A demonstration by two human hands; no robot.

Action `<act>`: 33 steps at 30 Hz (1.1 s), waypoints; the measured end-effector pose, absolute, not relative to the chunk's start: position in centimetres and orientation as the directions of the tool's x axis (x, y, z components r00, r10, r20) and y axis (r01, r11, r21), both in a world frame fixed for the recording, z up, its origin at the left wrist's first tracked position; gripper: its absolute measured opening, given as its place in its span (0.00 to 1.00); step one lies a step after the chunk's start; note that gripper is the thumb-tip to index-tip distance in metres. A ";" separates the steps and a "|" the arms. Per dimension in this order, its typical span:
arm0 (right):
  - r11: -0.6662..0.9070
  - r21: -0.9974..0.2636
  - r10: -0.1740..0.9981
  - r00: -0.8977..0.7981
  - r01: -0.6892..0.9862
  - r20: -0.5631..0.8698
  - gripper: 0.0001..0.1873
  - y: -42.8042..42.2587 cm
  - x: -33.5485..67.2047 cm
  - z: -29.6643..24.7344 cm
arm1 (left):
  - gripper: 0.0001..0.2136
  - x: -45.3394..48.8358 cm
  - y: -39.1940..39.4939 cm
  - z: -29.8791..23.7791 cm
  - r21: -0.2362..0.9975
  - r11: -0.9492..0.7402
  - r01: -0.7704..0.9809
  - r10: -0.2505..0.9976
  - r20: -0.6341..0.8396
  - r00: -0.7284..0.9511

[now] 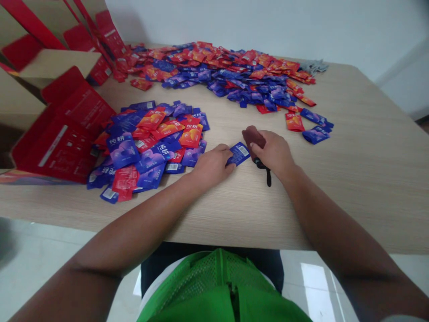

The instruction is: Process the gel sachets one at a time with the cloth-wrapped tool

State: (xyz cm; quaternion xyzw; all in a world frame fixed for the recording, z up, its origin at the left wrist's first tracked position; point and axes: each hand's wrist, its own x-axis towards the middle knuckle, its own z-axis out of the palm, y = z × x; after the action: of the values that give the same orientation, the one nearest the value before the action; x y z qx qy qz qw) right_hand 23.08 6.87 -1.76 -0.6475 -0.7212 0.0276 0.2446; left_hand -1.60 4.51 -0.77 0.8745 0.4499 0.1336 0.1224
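My left hand [215, 166] has its fingers curled over one end of a small blue sachet [239, 153] lying on the table, its barcode side up. Just beyond the sachet's free end, my right hand [275, 151] is closed around a dark reddish-brown object [254, 137] with a black piece [268, 175] hanging below it; I cannot make out its kind. To the left of my left hand lies a loose heap of blue and red sachets [152, 145], some face up, some showing barcodes.
Open red cardboard boxes [55, 145] stand along the left side. A long pile of red and blue sachets [228, 74] stretches across the back of the wooden table [362, 156]. Grey pieces [315, 66] lie at its right end. A few separate sachets [316, 134] lie to the right.
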 end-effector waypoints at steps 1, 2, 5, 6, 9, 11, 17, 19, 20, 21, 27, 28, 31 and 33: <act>0.150 -0.363 0.938 -0.017 0.920 0.346 0.18 6.9 23.3 -1.7 | 0.14 -1.6 4.4 -0.7 0.337 -0.574 0.746 0.813 0.125 0.569; 0.149 -0.380 0.925 0.007 0.913 0.380 0.18 6.9 23.4 -1.7 | 0.14 -1.6 4.3 -0.7 0.339 -0.579 0.741 0.809 0.128 0.574; 0.221 -0.457 0.882 0.024 0.862 0.470 0.21 6.6 23.1 -1.4 | 0.14 -1.4 4.0 -0.6 0.341 -0.574 0.745 0.814 0.134 0.565; 0.269 -0.473 0.876 -0.009 0.839 0.481 0.21 6.3 22.7 -1.3 | 0.14 -1.4 3.9 -0.5 0.338 -0.571 0.748 0.816 0.133 0.562; 0.435 -0.478 0.871 -0.223 0.763 0.437 0.22 5.7 21.5 -1.3 | 0.14 -1.3 3.8 -0.5 0.321 -0.565 0.760 0.821 0.125 0.558; 0.488 -0.476 0.865 -0.329 0.732 0.380 0.22 5.5 20.9 -1.5 | 0.14 -1.3 3.9 -0.5 0.320 -0.565 0.761 0.821 0.127 0.556; 0.352 -0.458 0.924 -0.223 0.816 0.312 0.19 6.3 21.3 -2.0 | 0.13 -1.3 4.0 -0.5 0.333 -0.575 0.747 0.812 0.122 0.570; 0.292 -0.431 0.938 -0.168 0.854 0.302 0.18 6.7 22.0 -2.1 | 0.13 -1.3 3.9 -0.5 0.337 -0.565 0.753 0.819 0.118 0.562; 0.269 -0.416 0.942 -0.147 0.869 0.302 0.18 6.9 22.3 -2.2 | 0.14 -1.3 3.9 -0.5 0.338 -0.561 0.755 0.822 0.117 0.558; 0.251 -0.401 0.942 -0.127 0.881 0.310 0.18 7.0 22.6 -2.3 | 0.14 -1.3 3.9 -0.5 0.337 -0.558 0.758 0.824 0.117 0.554; 0.281 -0.468 0.892 -0.047 0.838 0.450 0.23 6.5 22.5 -1.8 | 0.15 -1.2 3.8 -0.4 0.328 -0.566 0.756 0.820 0.125 0.559; 0.317 -0.489 0.888 -0.073 0.813 0.454 0.23 6.2 22.2 -1.6 | 0.15 -1.2 3.8 -0.4 0.326 -0.568 0.756 0.818 0.123 0.562; 0.442 -0.510 0.882 -0.255 0.737 0.396 0.24 5.7 21.3 -1.4 | 0.14 -1.2 3.7 -0.4 0.319 -0.570 0.757 0.817 0.122 0.563; 0.468 -0.515 0.881 -0.329 0.718 0.341 0.24 5.8 21.0 -1.5 | 0.14 -1.2 3.7 -0.4 0.321 -0.573 0.754 0.816 0.131 0.563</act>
State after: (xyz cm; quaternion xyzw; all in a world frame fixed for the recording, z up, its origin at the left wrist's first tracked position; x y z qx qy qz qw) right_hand 21.04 5.79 -1.52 -0.4974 -0.8036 0.1365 0.2968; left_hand -1.23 3.75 -0.42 0.8766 0.4478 0.1334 0.1150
